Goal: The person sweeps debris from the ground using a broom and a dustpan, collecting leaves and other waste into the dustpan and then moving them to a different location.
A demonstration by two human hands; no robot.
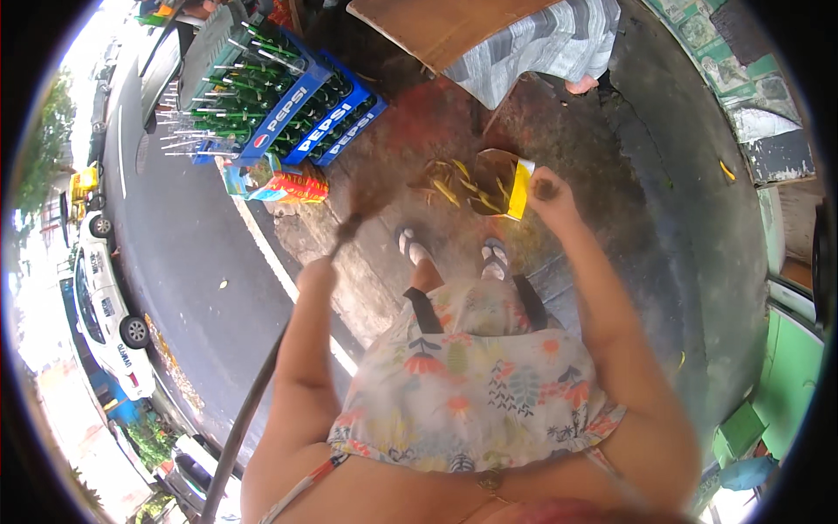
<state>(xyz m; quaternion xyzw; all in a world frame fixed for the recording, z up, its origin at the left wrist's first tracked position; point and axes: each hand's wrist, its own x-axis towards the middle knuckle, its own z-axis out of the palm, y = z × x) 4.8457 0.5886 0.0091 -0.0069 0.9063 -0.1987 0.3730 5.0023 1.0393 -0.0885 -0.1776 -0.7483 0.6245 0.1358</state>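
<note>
A long-handled broom (239, 432) is gripped in my left hand (318, 272), its handle running back beneath my forearm. Its dark bristles (373, 196) are blurred and fan out over the pavement. My right hand (551, 196) is closed around the round brown handle of a dustpan (522, 190) with a yellow and white edge; the material is unclear. Yellowed leaves (481, 193) lie in the dustpan's open mouth. More dry leaves (446, 190) rest on the ground just left of it. My sandalled feet stand behind the dustpan and leaves.
Stacked blue Pepsi crates (314, 124) of green bottles stand ahead on the left, beside a colourful bag (298, 185). A board-topped table (452, 29) with grey cloth is ahead. The road (196, 249) runs left, with a parked white car (105, 308). A green panel (789, 380) stands right.
</note>
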